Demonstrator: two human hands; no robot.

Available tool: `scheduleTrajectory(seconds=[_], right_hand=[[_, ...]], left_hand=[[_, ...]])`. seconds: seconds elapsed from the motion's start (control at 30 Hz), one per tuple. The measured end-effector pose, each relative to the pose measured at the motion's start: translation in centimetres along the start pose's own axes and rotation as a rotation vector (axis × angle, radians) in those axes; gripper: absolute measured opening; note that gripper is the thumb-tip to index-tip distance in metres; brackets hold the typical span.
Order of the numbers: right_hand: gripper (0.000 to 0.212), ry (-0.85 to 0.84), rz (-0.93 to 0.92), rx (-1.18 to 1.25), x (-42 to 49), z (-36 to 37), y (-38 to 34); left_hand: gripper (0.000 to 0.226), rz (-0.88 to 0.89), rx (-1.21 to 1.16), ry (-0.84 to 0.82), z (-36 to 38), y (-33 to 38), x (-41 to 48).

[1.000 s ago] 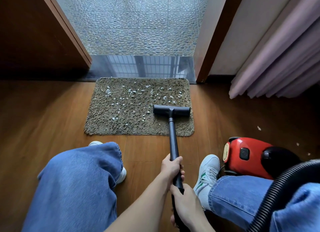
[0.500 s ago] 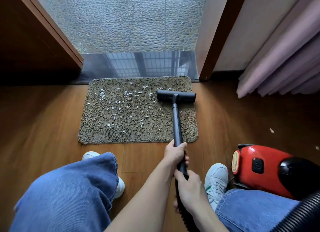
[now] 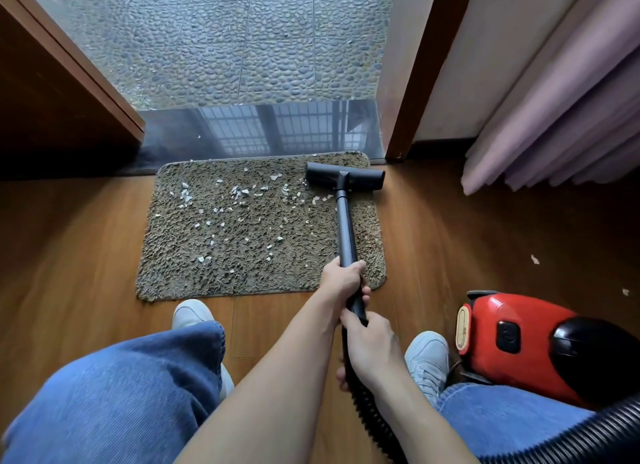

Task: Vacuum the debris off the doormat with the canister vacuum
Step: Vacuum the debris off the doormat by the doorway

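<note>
Both hands gripping the vacuum wand, nozzle working the doormat's far right corner.
Right hand [image 3: 372, 347] curling round the wand's near end where the ribbed hose [image 3: 360, 401] is joining; left hand [image 3: 341, 281] clasping the black wand [image 3: 344, 228] just ahead. Red canister vacuum [image 3: 519, 339] sitting on the wooden floor [image 3: 69, 238] beside the right shoe [image 3: 427, 359]. Doormat [image 3: 207, 241] lying against the threshold [image 3: 259, 134], pale debris [image 3: 239, 191] lying across its left and middle, nozzle [image 3: 344, 177] resting on it.

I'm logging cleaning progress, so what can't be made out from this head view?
Head view:
- under the floor nozzle: any debris, hidden by the nozzle.
- doormat strip beneath the wand: covered by the wand.
- canister vacuum: far end cut by the right edge, base behind the right knee.
- hose: runs off the right and bottom edges.
- wand-to-hose joint: wrapped by the right hand.
</note>
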State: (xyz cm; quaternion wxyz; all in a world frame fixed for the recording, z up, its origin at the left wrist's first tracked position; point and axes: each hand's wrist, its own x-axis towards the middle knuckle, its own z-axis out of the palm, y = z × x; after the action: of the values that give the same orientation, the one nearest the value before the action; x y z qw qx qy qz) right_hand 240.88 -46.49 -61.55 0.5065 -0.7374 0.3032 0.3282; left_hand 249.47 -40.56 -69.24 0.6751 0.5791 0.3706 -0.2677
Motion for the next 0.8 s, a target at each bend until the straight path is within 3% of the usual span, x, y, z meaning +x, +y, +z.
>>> scheduleTrajectory(seconds=[0.23, 0.8], right_hand=[[0.038, -0.012, 0.025, 0.073, 0.8, 0.1, -1.0], [0.036, -0.07, 0.039, -0.019, -6.5, 1.0, 3.2]], left_hand=[[0.014, 0.0, 0.001, -0.017, -0.1, 1.2, 0.7], [0.016, -0.044, -0.002, 0.03, -3.0, -4.5, -5.8]])
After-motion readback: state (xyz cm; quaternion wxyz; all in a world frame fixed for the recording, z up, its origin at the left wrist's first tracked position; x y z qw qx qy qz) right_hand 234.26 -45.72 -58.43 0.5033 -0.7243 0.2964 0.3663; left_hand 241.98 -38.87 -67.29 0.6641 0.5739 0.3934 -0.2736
